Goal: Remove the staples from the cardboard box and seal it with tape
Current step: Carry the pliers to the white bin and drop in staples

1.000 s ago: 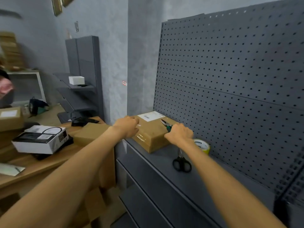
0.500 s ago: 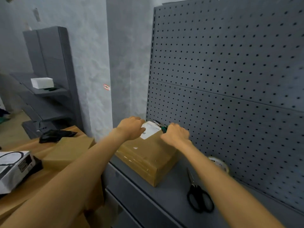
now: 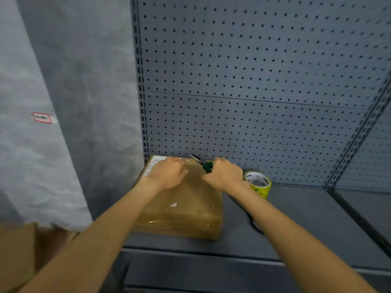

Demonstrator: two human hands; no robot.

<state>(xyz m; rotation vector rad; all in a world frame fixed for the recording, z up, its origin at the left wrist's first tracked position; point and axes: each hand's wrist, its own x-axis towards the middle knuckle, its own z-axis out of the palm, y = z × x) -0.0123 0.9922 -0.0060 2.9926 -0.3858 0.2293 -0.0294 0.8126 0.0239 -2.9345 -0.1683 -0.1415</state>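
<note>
1. Grey pegboard (image 3: 254, 81) back panel, rows of small holes, directly behind cardboard box; slotted upright along its left edge.
2. Grey wall (image 3: 63, 81) left of box, beyond pegboard edge.
3. Grey shelf (image 3: 306, 218) under box, front lip below box's near edge.
4. Cardboard box (image 3: 186, 208), brown, flat, lying on shelf with far edge against pegboard; glossy clear tape over top and near side.
5. More brown cardboard (image 3: 14, 256) low and left of box, blurred.
6. Left hand (image 3: 168, 174) on box's far left top, fingers bent and pressing down on surface, not wrapped round anything.
7. Right hand (image 3: 224, 173) on box's far right top, fingers curled round green handles of pliers (image 3: 202, 163); metal nose points up-left over box's far edge.
8. Tape roll (image 3: 259, 183), yellow-green, just right of box, beside right wrist; white inner ring has dark print, unreadable.
9. Black scissors (image 3: 254, 223) right of box, mostly hidden by right forearm.
10. White shipping label (image 3: 152, 163) at box's far left corner, printed lines too blurred to read.
11. Small red-bordered sticker (image 3: 41, 118) on wall, well left of and above box; writing illegible.
</note>
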